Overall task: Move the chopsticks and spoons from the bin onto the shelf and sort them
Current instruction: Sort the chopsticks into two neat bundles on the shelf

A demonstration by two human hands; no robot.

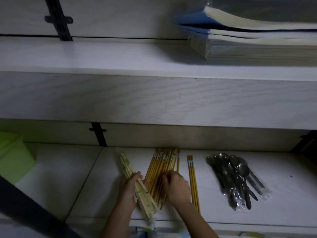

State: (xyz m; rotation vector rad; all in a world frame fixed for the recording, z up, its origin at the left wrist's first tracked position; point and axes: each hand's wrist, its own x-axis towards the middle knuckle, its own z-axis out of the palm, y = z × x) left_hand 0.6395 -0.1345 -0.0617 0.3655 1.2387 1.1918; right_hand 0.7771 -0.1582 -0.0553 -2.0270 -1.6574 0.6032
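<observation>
Chopsticks and spoons laid out on the lower shelf (283, 169); both hands at the chopsticks.

Left hand (129, 191) grips the pale wrapped chopsticks (127, 167) near the front edge. Right hand (177, 187) rests, fingers curled, on the yellow chopstick pile (162, 166); whether it grips any cannot be told. Three yellow chopsticks (193, 179) lie just right of it, with the spoons (235, 177) further right.

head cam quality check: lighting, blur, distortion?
Head view: dim and underexposed overall, with a cool cast. The stacked papers at top right are soft and smeared. Shelf edges bow from the wide lens. The spoons read dark with faint glints on their wrap. The left hand and right hand shade the yellow chopsticks beneath.
</observation>
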